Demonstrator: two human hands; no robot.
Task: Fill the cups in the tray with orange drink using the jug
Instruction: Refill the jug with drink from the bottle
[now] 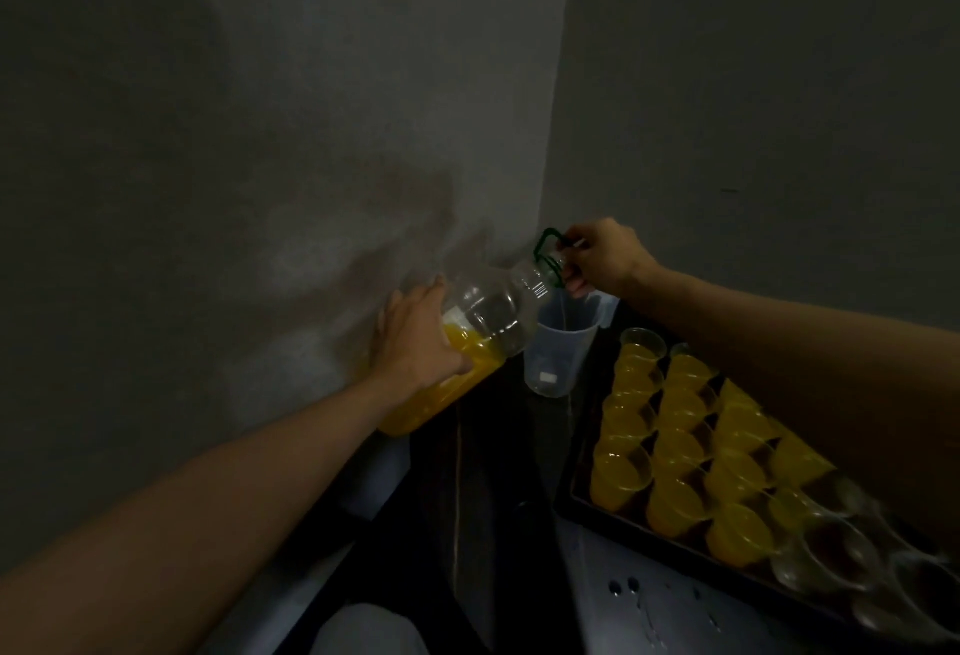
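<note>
Dimly lit, so fine detail is lost. The left hand point(415, 337) lies with fingers outstretched against the base end of a tilted clear bottle point(493, 314), its orange drink point(447, 394) pooled low. The bottle's mouth hangs over the translucent jug point(558, 353), whose small white label is unreadable. The right hand point(605, 259) grips the bottle's green handle point(545, 243). The right forearm hides part of the tray point(566, 493); its cups point(680, 441), mostly orange-filled, run off frame.
</note>
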